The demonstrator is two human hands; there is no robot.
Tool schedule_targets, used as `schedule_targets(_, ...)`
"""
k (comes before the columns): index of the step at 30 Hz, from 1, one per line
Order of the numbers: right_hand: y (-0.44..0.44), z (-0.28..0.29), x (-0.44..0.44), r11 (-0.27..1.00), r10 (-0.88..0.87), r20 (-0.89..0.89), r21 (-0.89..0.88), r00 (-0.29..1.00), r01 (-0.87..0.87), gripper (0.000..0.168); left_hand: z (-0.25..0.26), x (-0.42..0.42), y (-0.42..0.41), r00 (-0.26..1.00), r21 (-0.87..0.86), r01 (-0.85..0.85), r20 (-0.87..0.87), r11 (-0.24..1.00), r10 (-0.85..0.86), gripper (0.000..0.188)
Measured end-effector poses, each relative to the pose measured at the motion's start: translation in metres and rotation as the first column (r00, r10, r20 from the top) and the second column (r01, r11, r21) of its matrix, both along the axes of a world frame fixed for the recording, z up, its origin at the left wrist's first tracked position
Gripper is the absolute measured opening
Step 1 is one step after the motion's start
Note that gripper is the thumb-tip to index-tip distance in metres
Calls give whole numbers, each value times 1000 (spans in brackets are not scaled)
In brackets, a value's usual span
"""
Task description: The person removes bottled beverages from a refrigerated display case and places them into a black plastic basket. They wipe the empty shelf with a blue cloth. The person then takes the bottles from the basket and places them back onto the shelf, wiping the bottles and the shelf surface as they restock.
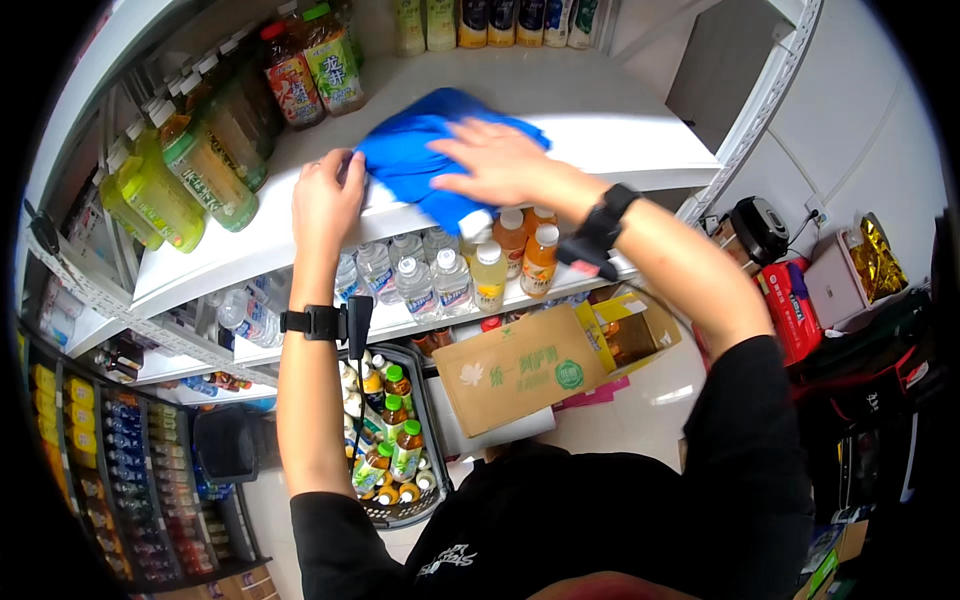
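Observation:
A blue cloth (401, 142) lies crumpled on the white shelf board (622, 146), one part hanging over its front edge. My right hand (499, 161) is laid flat across the cloth, fingers spread and slightly blurred. At the front edge of the board rests my left hand (326, 199), its thumb beside the cloth's left side; its curled fingertips are partly hidden. Green-tea bottles (210, 176) stand to the left on this board. Behind them are a red-labelled bottle (292, 79) and a green-capped bottle (330, 64).
Below, the lower shelf holds water bottles (415, 289) and orange drink bottles (538, 262). A black basket (442, 457) full of bottles stands beneath my left arm. Right of it are a cardboard box (517, 367) and an open yellow carton (634, 337). A perforated upright (757, 105) bounds the right side.

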State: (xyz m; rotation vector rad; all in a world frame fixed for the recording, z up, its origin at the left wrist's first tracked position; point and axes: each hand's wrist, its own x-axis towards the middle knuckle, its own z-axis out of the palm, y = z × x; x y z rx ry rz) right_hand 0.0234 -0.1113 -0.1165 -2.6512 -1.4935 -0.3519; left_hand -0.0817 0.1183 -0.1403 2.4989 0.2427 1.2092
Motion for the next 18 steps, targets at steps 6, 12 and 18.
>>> schedule_targets(6,-147,50,116,791,-509,10,-390,861,472,93,6,3,-13,998,47,-39,-52,998,42,35)
schedule_targets(12,-184,55,218,606,-752,-83,-476,654,637,84,7,3,-15,999,52,-35,-39,998,37,35)
schedule_targets(18,-80,67,251,661,-659,-75,-532,749,529,89,8,-6,-12,995,57,-80,-49,995,83,33)
